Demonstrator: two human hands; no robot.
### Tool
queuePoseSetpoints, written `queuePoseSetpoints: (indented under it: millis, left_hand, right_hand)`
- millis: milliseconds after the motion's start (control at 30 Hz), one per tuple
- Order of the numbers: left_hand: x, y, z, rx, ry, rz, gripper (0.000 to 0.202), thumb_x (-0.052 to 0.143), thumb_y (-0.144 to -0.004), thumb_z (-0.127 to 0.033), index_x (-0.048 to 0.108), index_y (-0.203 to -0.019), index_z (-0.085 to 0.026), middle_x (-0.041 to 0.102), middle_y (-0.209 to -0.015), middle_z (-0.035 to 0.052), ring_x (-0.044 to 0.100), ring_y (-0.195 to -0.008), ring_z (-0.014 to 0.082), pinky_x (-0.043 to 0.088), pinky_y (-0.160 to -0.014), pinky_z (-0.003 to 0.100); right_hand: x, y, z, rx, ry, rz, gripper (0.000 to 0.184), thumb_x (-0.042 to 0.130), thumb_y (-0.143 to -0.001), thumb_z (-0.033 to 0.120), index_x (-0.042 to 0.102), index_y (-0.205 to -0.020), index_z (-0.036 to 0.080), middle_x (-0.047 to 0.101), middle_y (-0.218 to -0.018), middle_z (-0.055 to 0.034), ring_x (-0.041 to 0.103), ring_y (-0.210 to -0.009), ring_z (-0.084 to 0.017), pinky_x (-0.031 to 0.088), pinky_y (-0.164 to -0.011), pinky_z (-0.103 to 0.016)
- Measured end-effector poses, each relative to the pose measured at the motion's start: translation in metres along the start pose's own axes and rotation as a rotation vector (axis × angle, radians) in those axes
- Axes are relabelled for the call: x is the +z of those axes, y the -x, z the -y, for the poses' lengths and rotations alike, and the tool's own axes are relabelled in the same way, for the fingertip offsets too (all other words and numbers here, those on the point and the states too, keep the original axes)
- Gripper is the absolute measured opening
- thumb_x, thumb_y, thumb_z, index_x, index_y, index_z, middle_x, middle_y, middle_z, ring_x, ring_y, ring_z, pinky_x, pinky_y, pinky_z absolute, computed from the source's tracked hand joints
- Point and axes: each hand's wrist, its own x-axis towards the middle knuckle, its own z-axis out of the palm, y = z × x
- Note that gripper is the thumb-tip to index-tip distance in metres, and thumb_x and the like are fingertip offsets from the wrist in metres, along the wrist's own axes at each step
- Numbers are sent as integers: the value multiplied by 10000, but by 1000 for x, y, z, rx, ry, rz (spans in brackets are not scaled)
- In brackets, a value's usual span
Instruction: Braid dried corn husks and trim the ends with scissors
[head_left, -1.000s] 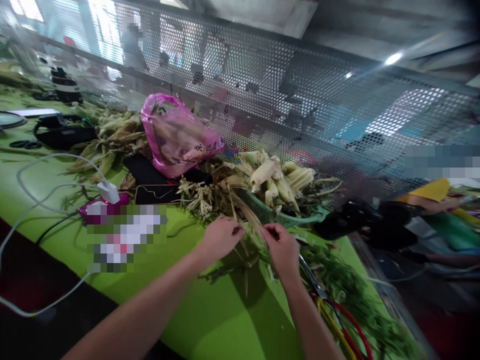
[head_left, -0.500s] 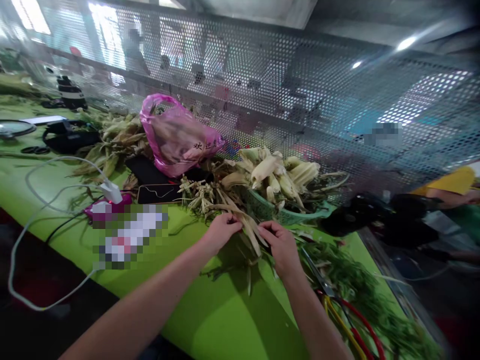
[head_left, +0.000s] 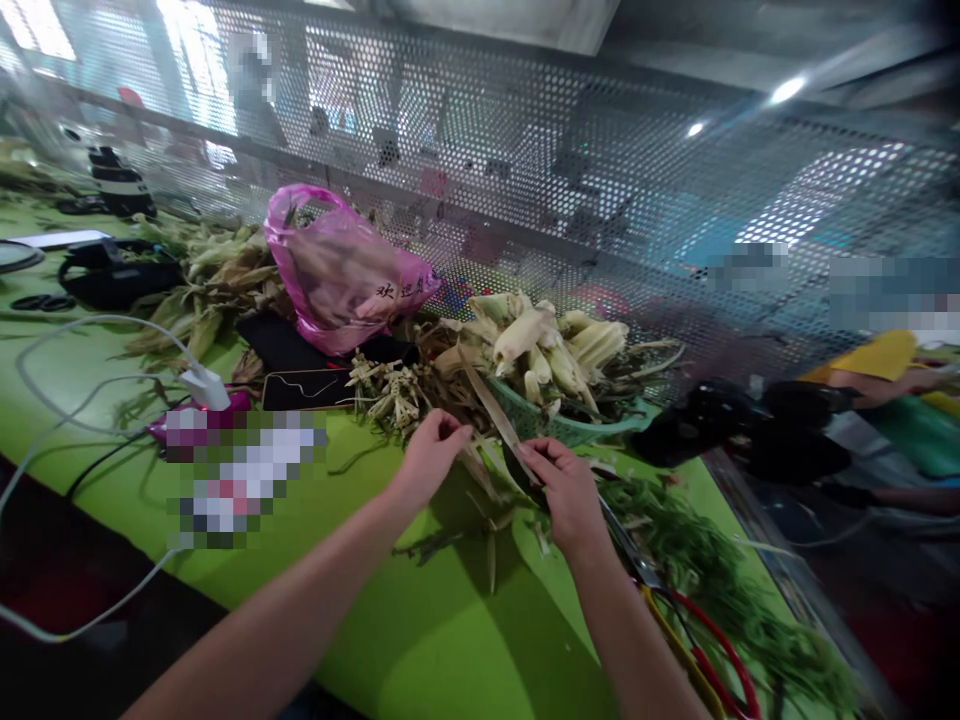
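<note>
My right hand [head_left: 561, 490] pinches the lower end of a long, pale corn husk strip [head_left: 491, 405], which slants up and left from the fingertips. Left of it, my left hand [head_left: 431, 455] has thumb and fingers drawn together; whatever is between them is too small to make out. Torn husk pieces [head_left: 480, 475] lie on the green table between and below both hands. Just beyond the right hand stands a green basket [head_left: 581, 432] heaped with corn ears in husks [head_left: 559, 345]. Scissors [head_left: 649, 575] with red and yellow handles lie partly behind my right forearm.
A pink plastic bag [head_left: 345, 275] stands behind cut stalk bits [head_left: 390, 390]. Left are a purple power adapter [head_left: 199, 420] with white cables and a dark phone [head_left: 311, 390]. Green leafy strands [head_left: 720, 590] cover the right side. A perforated metal screen [head_left: 480, 180] closes off the back; a person's yellow sleeve [head_left: 870, 362] shows right.
The husk strips between my hands have come apart; my right hand now holds one strip raised, its far end pointing up and left. My left hand has moved slightly away from it.
</note>
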Motion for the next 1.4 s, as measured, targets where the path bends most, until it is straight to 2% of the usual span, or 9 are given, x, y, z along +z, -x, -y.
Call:
queuePoseSetpoints:
  millis: [100, 233, 333, 467, 667, 833, 967, 1133, 1400]
  left_hand:
    - [4, 5, -1, 33, 3, 159, 171, 593, -789, -343, 583, -772, -173, 548, -712, -18, 470, -668, 114, 351, -637, 237]
    - [7, 5, -2, 33, 25, 212, 163, 609, -767, -323, 595, -747, -162, 578, -705, -4, 498, -669, 126, 368, -645, 247]
    - [6, 2, 0, 32, 20, 185, 128, 610, -754, -281, 606, -723, -156, 598, -680, 2, 510, -640, 124, 376, -628, 247]
    - [1, 0, -4, -56, 112, 92, 122, 599, -764, -274, 608, -731, -157, 647, -693, 22, 550, -616, 121, 380, -587, 236]
    - [-1, 1, -13, -109, 241, 23, 93, 617, -755, -237, 604, -735, -147, 667, -678, 39, 545, -562, 99, 386, -554, 215]
    - [1, 1, -7, -29, 226, 40, 121, 632, -752, -264, 608, -729, -147, 655, -678, 27, 558, -593, 109, 425, -598, 229]
    - [4, 5, -8, -17, 250, 87, 139, 635, -754, -283, 603, -731, -150, 644, -692, 20, 556, -617, 115, 430, -618, 239]
    - [9, 9, -9, -26, 217, 190, 131, 648, -734, -263, 608, -707, -142, 601, -659, -2, 521, -614, 111, 412, -632, 248]
    - [8, 7, -2, -38, 228, 164, 150, 640, -742, -292, 578, -715, -158, 546, -654, -19, 484, -597, 95, 383, -604, 233]
  right_hand:
    - [2, 1, -1, -26, 45, 53, 317, 747, -663, 465, 634, -725, 175, 556, -613, 17, 445, -558, -126, 349, -524, -238]
    - [5, 3, -3, -123, 174, 122, 318, 726, -701, 477, 641, -742, 174, 595, -668, -3, 497, -625, -151, 399, -595, -260]
    - [8, 5, -3, -143, 243, 149, 329, 687, -736, 509, 631, -772, 187, 601, -673, 0, 509, -610, -157, 419, -589, -271]
    - [6, 2, -6, -92, 156, 102, 332, 674, -743, 518, 602, -821, 203, 595, -688, 3, 555, -616, -174, 482, -605, -305]
    - [-5, -6, -6, -256, 272, -99, 430, 673, -755, 467, 582, -1091, 214, 634, -1106, -82, 599, -661, -166, 485, -690, -335]
    - [3, 4, 2, -174, 268, 106, 336, 627, -785, 505, 672, -853, 179, 662, -781, -37, 547, -667, -177, 429, -613, -281]
    - [12, 11, 7, -140, 268, 132, 303, 706, -708, 470, 647, -719, 173, 585, -627, 5, 479, -584, -146, 375, -563, -262]
    - [16, 14, 8, -61, 185, 142, 277, 688, -709, 457, 644, -673, 185, 582, -596, 12, 461, -554, -137, 347, -531, -253]
    - [16, 14, 7, -9, 179, 290, 249, 675, -714, 429, 680, -733, 181, 644, -665, -11, 496, -587, -145, 374, -555, -257]
